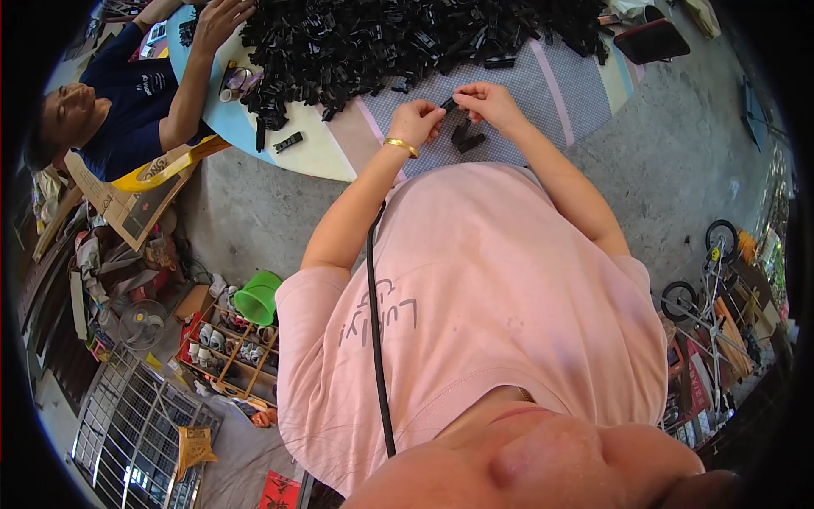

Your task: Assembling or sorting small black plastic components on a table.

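A small black plastic piece, clip-like in shape [448, 105], is held between my two hands above the near edge of the table. My left hand [414, 124], with a gold bangle at the wrist, has its fingers closed on one end of it. My right hand [490, 105] pinches the other end between thumb and fingertips. Just below the hands, a few similar black pieces [467, 138] lie on the patterned tabletop. Beyond them spreads a large heap of such black pieces [365, 47]. One single piece [288, 142] lies apart to the left.
The round table [326, 163] has a striped, patterned cover. At its left, another person [136, 110] in a dark shirt reaches toward the heap. A dark red flat object [651, 41] is at the right edge. Behind me stand a green bucket [258, 299] and a shoe rack [222, 366].
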`<act>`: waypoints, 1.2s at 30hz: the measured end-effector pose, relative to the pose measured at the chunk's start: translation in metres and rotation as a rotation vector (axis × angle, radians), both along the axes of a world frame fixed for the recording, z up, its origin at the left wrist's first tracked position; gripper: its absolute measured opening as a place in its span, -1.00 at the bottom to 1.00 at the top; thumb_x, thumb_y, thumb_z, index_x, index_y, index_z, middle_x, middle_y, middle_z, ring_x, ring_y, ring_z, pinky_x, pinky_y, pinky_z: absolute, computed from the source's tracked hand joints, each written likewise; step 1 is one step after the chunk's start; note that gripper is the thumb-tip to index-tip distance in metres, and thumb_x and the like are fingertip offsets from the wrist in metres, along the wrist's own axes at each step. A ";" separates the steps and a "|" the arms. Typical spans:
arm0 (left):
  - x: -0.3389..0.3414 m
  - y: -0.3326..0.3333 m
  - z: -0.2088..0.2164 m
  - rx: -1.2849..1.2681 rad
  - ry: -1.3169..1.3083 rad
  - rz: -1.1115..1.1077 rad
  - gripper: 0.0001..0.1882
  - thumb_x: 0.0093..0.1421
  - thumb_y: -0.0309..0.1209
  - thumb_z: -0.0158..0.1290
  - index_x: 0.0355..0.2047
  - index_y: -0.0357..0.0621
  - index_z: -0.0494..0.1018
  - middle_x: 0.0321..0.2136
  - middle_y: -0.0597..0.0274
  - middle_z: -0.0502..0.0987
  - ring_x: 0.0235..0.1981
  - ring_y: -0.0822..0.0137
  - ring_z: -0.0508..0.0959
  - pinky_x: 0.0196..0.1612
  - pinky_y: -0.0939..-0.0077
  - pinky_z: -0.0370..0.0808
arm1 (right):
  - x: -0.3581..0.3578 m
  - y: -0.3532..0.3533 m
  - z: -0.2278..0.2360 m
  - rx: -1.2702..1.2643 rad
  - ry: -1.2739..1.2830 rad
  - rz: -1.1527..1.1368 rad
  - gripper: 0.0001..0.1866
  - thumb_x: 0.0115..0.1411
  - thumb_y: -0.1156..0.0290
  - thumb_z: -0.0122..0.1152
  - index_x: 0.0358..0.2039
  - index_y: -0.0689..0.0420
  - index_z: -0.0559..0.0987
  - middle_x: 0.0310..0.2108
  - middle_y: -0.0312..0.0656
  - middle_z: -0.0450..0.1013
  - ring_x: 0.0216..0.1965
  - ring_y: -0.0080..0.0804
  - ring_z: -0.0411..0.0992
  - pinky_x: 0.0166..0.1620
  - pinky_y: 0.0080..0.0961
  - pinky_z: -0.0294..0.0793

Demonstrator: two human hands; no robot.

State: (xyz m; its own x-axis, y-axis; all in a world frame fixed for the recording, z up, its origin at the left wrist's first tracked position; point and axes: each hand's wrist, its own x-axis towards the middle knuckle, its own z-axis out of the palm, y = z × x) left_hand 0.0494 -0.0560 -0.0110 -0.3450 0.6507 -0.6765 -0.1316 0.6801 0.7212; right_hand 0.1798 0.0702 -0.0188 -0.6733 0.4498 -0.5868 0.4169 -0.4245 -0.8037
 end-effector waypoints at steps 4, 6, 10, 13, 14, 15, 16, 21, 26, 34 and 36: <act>0.000 -0.005 -0.003 0.052 0.031 -0.025 -0.82 -0.02 -0.42 0.08 -0.39 -0.23 0.45 -0.65 0.26 0.48 -0.66 0.42 0.48 -0.58 0.58 0.43 | -0.001 -0.003 0.003 0.025 -0.020 0.002 -0.74 -0.01 0.32 0.24 -0.39 0.25 0.50 -0.54 -0.29 0.44 -0.60 -0.67 0.35 -0.59 -0.76 0.33; 0.002 -0.005 -0.003 0.150 0.327 -0.100 -0.80 -0.06 -0.46 0.08 -0.37 -0.20 0.44 -0.60 0.22 0.47 -0.60 0.34 0.49 -0.51 0.52 0.44 | -0.002 -0.004 0.004 0.071 -0.051 0.026 -0.75 -0.02 0.33 0.24 -0.39 0.25 0.49 -0.54 -0.29 0.44 -0.59 -0.66 0.36 -0.58 -0.76 0.33; 0.014 0.003 0.010 0.395 0.651 -0.151 -0.73 -0.14 -0.56 0.08 -0.34 -0.13 0.42 -0.47 0.19 0.42 -0.54 0.33 0.46 -0.45 0.51 0.43 | -0.001 -0.004 0.003 0.039 -0.048 0.022 -0.80 0.04 0.34 0.18 -0.39 0.19 0.48 -0.49 -0.31 0.44 -0.51 -0.63 0.40 -0.52 -0.75 0.35; 0.014 0.006 0.003 0.405 0.742 -0.211 -0.74 -0.13 -0.53 0.08 -0.35 -0.12 0.42 -0.42 0.16 0.40 -0.54 0.26 0.47 -0.44 0.48 0.44 | 0.003 -0.001 -0.001 -0.020 -0.018 -0.006 -0.80 0.03 0.35 0.18 -0.39 0.21 0.47 -0.48 -0.27 0.45 -0.49 -0.60 0.43 -0.51 -0.75 0.35; 0.013 0.007 0.001 0.407 0.742 -0.211 -0.74 -0.13 -0.53 0.08 -0.35 -0.12 0.42 -0.42 0.16 0.40 -0.54 0.26 0.47 -0.44 0.48 0.44 | 0.004 0.000 -0.001 -0.037 -0.007 -0.007 -0.80 0.02 0.36 0.19 -0.41 0.22 0.47 -0.48 -0.25 0.46 -0.49 -0.58 0.44 -0.51 -0.74 0.36; 0.012 0.007 -0.001 0.451 0.821 -0.244 -0.76 -0.13 -0.52 0.09 -0.36 -0.13 0.43 -0.43 0.16 0.41 -0.53 0.23 0.46 -0.44 0.46 0.44 | 0.004 0.000 0.002 -0.037 -0.008 -0.007 -0.80 0.02 0.36 0.19 -0.41 0.22 0.47 -0.48 -0.25 0.46 -0.49 -0.58 0.44 -0.51 -0.74 0.36; 0.011 0.007 -0.003 0.495 0.900 -0.277 -0.77 -0.13 -0.50 0.10 -0.37 -0.13 0.44 -0.43 0.16 0.41 -0.52 0.20 0.46 -0.44 0.45 0.44 | 0.003 0.001 0.007 -0.062 -0.005 0.001 -0.81 0.03 0.38 0.17 -0.41 0.23 0.47 -0.46 -0.23 0.46 -0.46 -0.56 0.44 -0.48 -0.73 0.38; 0.006 0.009 -0.003 0.460 0.824 -0.303 -0.78 -0.13 -0.48 0.10 -0.38 -0.10 0.46 -0.45 0.18 0.42 -0.48 0.18 0.47 -0.41 0.42 0.43 | 0.012 0.018 0.017 0.015 0.238 -0.086 -0.85 0.06 0.47 0.09 -0.36 0.26 0.43 -0.38 -0.15 0.47 -0.40 -0.50 0.44 -0.33 -0.64 0.47; 0.002 0.010 0.005 0.479 0.803 -0.405 -0.80 -0.13 -0.49 0.06 -0.41 -0.06 0.49 -0.46 0.19 0.41 -0.42 0.15 0.46 -0.35 0.35 0.42 | 0.015 0.030 0.027 0.036 0.154 0.011 -0.80 0.11 0.45 0.01 -0.25 0.24 0.40 -0.41 -0.18 0.46 -0.43 -0.53 0.44 -0.41 -0.70 0.44; -0.011 0.004 0.003 0.184 0.174 0.019 -0.79 0.07 -0.37 0.03 -0.33 -0.26 0.47 -0.55 0.26 0.51 -0.63 0.53 0.44 -0.58 0.66 0.39 | 0.006 -0.006 0.020 0.425 0.000 0.108 -0.79 0.04 0.35 0.13 -0.37 0.21 0.56 -0.56 -0.22 0.49 -0.58 -0.58 0.40 -0.50 -0.62 0.38; -0.009 0.008 0.009 0.100 -0.020 -0.007 -0.77 0.06 -0.36 0.06 -0.36 -0.30 0.47 -0.58 0.28 0.50 -0.67 0.55 0.42 -0.64 0.69 0.36 | 0.004 -0.011 0.015 0.442 -0.043 0.102 -0.78 0.03 0.31 0.14 -0.38 0.19 0.56 -0.56 -0.20 0.49 -0.58 -0.52 0.42 -0.49 -0.60 0.39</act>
